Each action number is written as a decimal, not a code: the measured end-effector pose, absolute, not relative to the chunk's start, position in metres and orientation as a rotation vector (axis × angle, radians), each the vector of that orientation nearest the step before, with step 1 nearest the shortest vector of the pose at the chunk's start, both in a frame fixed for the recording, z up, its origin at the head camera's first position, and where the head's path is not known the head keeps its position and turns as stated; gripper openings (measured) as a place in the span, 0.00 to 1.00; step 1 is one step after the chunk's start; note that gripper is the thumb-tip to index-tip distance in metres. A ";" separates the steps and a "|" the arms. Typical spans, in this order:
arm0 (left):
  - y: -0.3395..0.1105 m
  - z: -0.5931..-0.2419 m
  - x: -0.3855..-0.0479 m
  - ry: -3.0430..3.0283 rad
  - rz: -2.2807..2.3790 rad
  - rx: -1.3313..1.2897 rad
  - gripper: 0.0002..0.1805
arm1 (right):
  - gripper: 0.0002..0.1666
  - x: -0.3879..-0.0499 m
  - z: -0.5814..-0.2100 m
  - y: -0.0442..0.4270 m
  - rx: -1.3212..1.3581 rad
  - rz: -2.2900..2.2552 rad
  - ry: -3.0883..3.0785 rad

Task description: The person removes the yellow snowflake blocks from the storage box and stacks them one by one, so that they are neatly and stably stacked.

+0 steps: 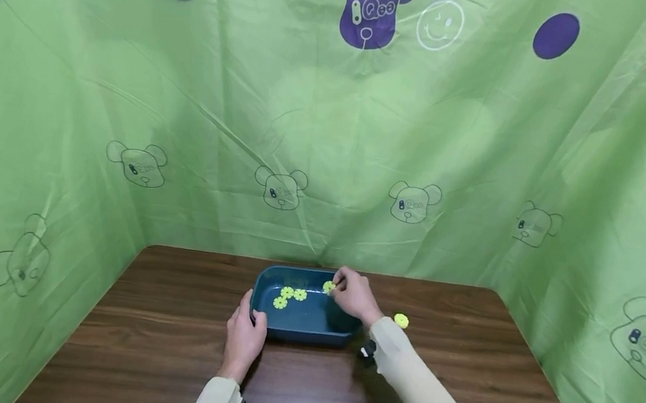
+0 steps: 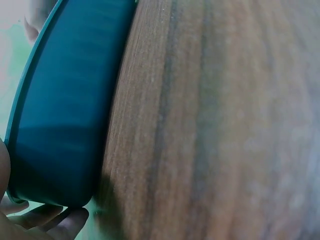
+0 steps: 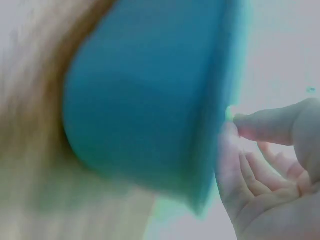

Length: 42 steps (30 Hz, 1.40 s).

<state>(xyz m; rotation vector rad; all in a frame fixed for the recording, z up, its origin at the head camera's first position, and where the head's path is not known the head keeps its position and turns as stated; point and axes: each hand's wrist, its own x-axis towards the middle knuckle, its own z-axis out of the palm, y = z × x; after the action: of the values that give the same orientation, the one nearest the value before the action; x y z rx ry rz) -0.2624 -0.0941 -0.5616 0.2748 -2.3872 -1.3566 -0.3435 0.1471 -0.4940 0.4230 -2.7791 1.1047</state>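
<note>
Left hand (image 1: 244, 337): holds the near left corner of the blue-green tray (image 1: 309, 320), thumb at the rim, fingers against the outside of the end wall.
Right hand (image 1: 355, 296): pinches a yellow-green notched disc (image 1: 328, 287) between thumb and fingertip, above the tray's right-hand part.
Tray: upright on the wooden table (image 1: 165, 330), between the two hands.
Discs in the tray (image 1: 280, 303): three, similar to the pinched one, clustered ahead and right of the left hand.
Loose disc (image 1: 401, 321): yellow-green, on the table just right of the right wrist.
Sleeves (image 1: 418, 385): pale, on both forearms.
Backdrop (image 1: 344, 124): green cloth beyond both hands, printed with bear faces.
</note>
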 end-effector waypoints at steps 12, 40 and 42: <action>-0.096 -0.561 -0.265 -2.393 -1.351 0.261 0.30 | 0.10 -0.338 -0.454 0.229 0.213 1.154 -2.717; -0.096 -0.560 -0.265 -2.404 -1.349 0.275 0.30 | 0.10 -0.320 -0.511 0.298 -0.155 1.256 -2.859; -0.095 -0.561 -0.264 -2.406 -1.344 0.273 0.30 | 0.10 -0.320 -0.512 0.299 -0.159 1.241 -2.867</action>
<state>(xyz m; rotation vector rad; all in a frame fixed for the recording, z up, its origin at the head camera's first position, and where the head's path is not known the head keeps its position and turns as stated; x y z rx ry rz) -0.2645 -0.0954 -0.5607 0.2735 -2.4058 -1.3442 -0.3202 0.2986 -0.5123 -0.1588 -2.8666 1.2409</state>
